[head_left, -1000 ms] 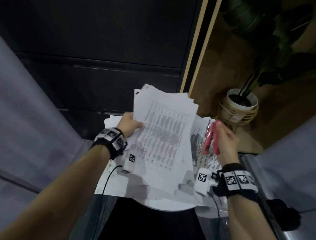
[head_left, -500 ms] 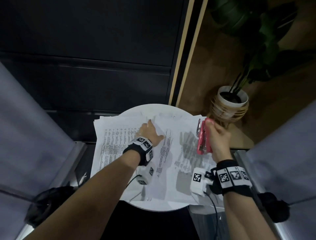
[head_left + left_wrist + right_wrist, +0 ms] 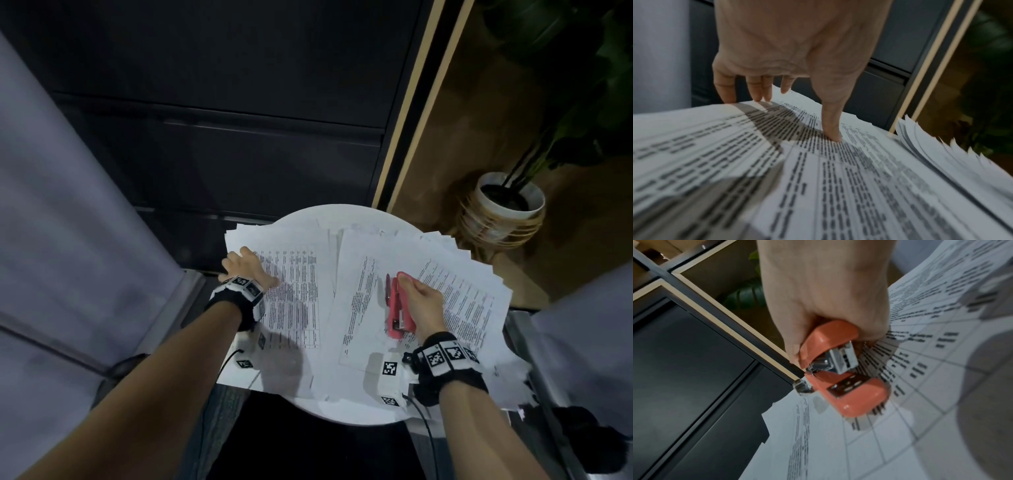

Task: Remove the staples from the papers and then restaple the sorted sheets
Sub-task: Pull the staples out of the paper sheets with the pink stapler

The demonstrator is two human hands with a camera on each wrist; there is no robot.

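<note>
Two spreads of printed sheets cover the round white table (image 3: 342, 216). The left stack (image 3: 294, 294) lies flat, and my left hand (image 3: 245, 269) rests on its far left corner with straight fingers; in the left wrist view the fingertips (image 3: 833, 136) press the left stack (image 3: 818, 178). The right stack (image 3: 462, 291) is fanned out. Above it my right hand (image 3: 419, 301) grips a red stapler (image 3: 397, 308). In the right wrist view the red stapler (image 3: 840, 369) shows its metal mouth slightly apart over the right stack (image 3: 920, 386).
A potted plant in a white pot (image 3: 503, 212) stands on the floor right of the table. A dark cabinet (image 3: 222, 120) rises behind the table. Grey upholstered seats (image 3: 61, 240) flank both sides. A wooden panel edge (image 3: 411, 109) runs up beside the cabinet.
My left hand laid the lifted sheets down on the table, then slid left to the left stack's corner. My right hand with the stapler came down over the right stack.
</note>
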